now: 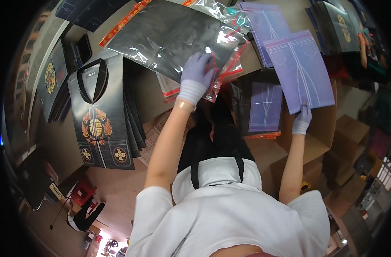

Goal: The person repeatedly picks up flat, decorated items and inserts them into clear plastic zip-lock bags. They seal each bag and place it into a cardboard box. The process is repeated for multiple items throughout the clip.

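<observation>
1. Right hand (303,120): thumb and fingers pinch the lower edge of a purple trouser-print sheet (301,73), held to the right of the plastic sleeve.
2. Left hand (197,70): fingers partly bent over a glossy plastic sleeve (161,36) on the surface (146,103); whether they pinch it cannot be told.
3. Step in hand, as judged: managing sheet and sleeve together; the next move calls for a steady sheet and one cleanly separated sleeve edge.
4. Counts: trouser-print fronts, three, one held; black emblem-printed piles (97,122), three, two left and one upper right; layers uncountable.
</observation>
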Tool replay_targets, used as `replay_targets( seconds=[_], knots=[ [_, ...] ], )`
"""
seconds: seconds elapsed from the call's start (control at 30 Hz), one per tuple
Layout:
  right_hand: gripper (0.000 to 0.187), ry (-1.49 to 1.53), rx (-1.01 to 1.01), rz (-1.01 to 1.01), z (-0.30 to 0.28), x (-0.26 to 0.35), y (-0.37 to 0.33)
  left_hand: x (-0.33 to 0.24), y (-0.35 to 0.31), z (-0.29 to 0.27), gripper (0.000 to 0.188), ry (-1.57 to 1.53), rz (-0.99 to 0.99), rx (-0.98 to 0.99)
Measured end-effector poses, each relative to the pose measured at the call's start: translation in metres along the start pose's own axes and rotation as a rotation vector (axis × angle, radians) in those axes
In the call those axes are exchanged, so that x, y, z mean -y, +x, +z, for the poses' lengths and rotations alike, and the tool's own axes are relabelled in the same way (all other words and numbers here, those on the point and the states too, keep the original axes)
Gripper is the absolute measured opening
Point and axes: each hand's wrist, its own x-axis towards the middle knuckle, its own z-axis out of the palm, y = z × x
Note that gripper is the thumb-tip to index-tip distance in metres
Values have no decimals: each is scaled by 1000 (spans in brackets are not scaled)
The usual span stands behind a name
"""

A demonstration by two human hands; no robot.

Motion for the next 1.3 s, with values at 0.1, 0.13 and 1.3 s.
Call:
replay_targets(
  seconds=[0.1,0.13,1.3],
  knots=[
    [40,20,30,-21,7,9,-39,29,17,43,38,486,-126,133],
    [39,5,24,-51,16,17,-55,39,19,49,35,449,-128,165],
    [17,9,985,167,210,72,-131,-12,-106,-32,35,-185,-156,-182]
  ],
)
